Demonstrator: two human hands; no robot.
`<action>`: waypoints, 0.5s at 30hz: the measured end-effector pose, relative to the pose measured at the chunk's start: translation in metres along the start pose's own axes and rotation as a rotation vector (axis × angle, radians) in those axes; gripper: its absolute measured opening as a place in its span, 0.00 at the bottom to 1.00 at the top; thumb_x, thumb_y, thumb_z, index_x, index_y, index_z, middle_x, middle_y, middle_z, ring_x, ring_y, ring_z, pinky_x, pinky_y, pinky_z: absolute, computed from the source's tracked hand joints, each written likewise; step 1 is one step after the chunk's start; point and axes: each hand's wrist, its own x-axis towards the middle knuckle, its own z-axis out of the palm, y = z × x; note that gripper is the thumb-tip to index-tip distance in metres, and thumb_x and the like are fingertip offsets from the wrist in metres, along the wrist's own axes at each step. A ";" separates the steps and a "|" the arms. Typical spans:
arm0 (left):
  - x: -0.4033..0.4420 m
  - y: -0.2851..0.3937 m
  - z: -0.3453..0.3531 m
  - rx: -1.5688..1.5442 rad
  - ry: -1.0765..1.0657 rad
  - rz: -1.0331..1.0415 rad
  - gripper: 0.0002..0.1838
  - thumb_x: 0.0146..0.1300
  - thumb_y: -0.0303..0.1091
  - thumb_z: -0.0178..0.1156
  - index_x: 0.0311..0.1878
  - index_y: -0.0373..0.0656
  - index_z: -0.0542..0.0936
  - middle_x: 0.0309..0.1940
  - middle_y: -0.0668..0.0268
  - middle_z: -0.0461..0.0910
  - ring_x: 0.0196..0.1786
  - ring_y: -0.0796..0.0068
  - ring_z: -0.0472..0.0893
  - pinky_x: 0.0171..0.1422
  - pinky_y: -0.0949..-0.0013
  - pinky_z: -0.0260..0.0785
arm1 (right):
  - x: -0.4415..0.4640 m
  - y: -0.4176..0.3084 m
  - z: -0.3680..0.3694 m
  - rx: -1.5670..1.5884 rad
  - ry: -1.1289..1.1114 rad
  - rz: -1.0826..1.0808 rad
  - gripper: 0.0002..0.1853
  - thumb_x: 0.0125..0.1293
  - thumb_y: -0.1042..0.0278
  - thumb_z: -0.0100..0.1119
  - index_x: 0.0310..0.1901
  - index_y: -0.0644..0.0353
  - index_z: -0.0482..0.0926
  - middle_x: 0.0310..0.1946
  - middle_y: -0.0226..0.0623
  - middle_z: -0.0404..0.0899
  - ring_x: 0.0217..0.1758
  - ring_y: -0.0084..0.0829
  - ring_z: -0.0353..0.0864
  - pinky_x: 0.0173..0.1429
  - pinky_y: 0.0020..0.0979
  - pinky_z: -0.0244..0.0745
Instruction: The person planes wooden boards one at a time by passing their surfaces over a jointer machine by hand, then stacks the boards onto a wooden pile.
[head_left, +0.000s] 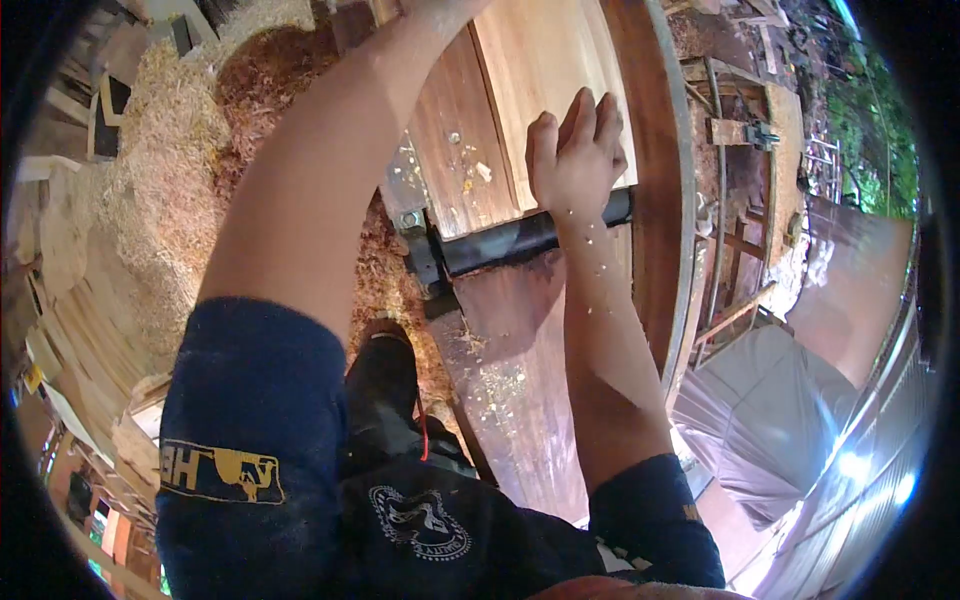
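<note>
A pale wooden board (548, 60) lies lengthwise on the bed of what looks like a planing machine. My right hand (578, 160) is over the near end of this board, fingers stretched out and somewhat bent, gripping nothing; the palm seems to be on or just above the wood. My left hand (445, 6) reaches to the top edge of the view, where its fingers are cut off. Just below my right hand a black bar (500, 245) crosses the bed. Wood chips stick to my right forearm and to the metal near table (520, 400).
Heaps of wood shavings (165, 150) cover the floor on the left, beside stacked planks (90, 320). A long brown wooden rail (662, 140) runs along the machine's right side. Farther right stand a wooden frame (740, 240) and a grey sheet (765, 410).
</note>
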 end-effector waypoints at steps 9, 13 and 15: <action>-0.080 -0.031 -0.074 0.286 -0.178 0.276 0.27 0.80 0.50 0.44 0.76 0.58 0.73 0.79 0.63 0.68 0.84 0.52 0.61 0.83 0.32 0.45 | 0.025 -0.058 -0.028 -0.226 -0.436 0.105 0.62 0.57 0.34 0.75 0.82 0.60 0.49 0.81 0.66 0.49 0.85 0.64 0.48 0.77 0.69 0.54; -0.076 -0.035 -0.075 0.218 -0.212 0.262 0.26 0.80 0.49 0.44 0.76 0.58 0.74 0.80 0.63 0.67 0.84 0.52 0.60 0.84 0.31 0.44 | 0.031 -0.056 -0.029 -0.161 -0.414 -0.085 0.56 0.64 0.41 0.70 0.81 0.64 0.49 0.83 0.58 0.46 0.86 0.62 0.47 0.80 0.64 0.53; -0.076 -0.034 -0.075 0.207 -0.221 0.267 0.26 0.80 0.49 0.44 0.76 0.58 0.73 0.80 0.63 0.67 0.84 0.52 0.60 0.84 0.31 0.43 | 0.031 -0.055 -0.025 -0.234 -0.363 -0.164 0.52 0.66 0.47 0.69 0.81 0.63 0.50 0.84 0.53 0.48 0.86 0.58 0.50 0.80 0.63 0.55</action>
